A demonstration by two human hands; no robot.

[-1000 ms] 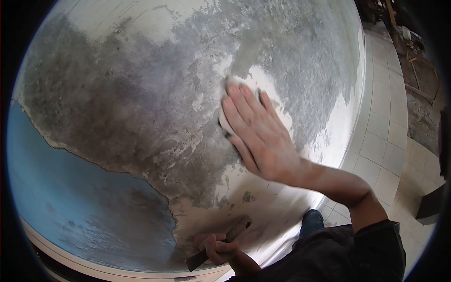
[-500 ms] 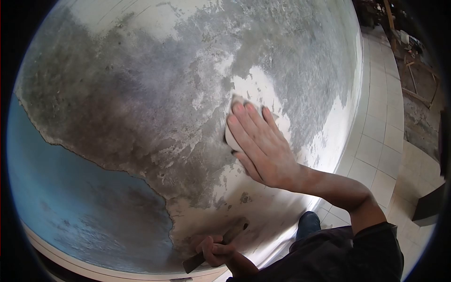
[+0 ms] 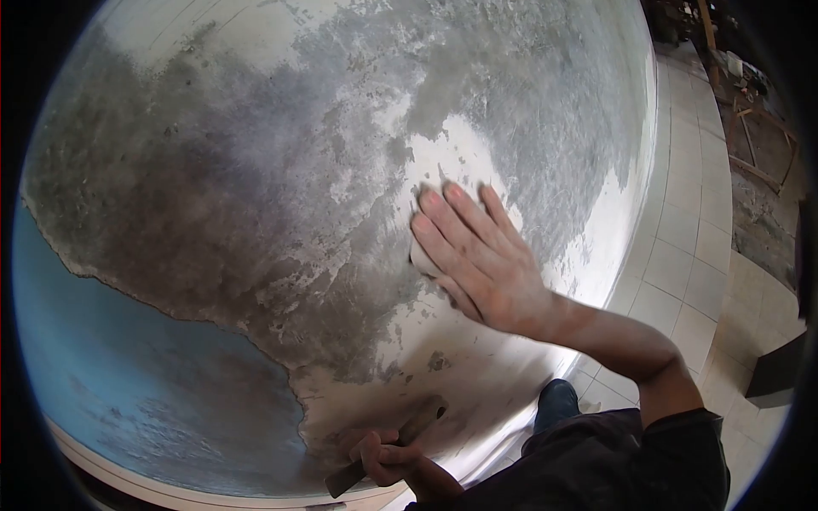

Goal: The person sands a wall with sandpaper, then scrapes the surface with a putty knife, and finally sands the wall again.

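Observation:
My right hand (image 3: 486,264) lies flat against a patchy grey and white wall (image 3: 256,170), fingers pointing up and to the left. Under its palm is a thin whitish pad (image 3: 423,259), possibly folded sandpaper; only its left edge shows. Low in the view, my left hand (image 3: 382,458) is wrapped round a putty knife (image 3: 422,417). The handle end with a dark hole points up and right, and the blade side points down and left. Part of the knife is hidden by the fingers.
Blue paint (image 3: 153,366) covers the lower left of the wall, bounded by a ragged edge. A pale trim strip (image 3: 170,490) runs along the bottom. Floor tiles (image 3: 673,272) lie to the right, with a wooden frame (image 3: 758,149) and a dark block (image 3: 777,375) beyond.
My right hand has slid slightly down and right across the wall with the pad beneath it. The left hand still grips the putty knife, nearly in the same place.

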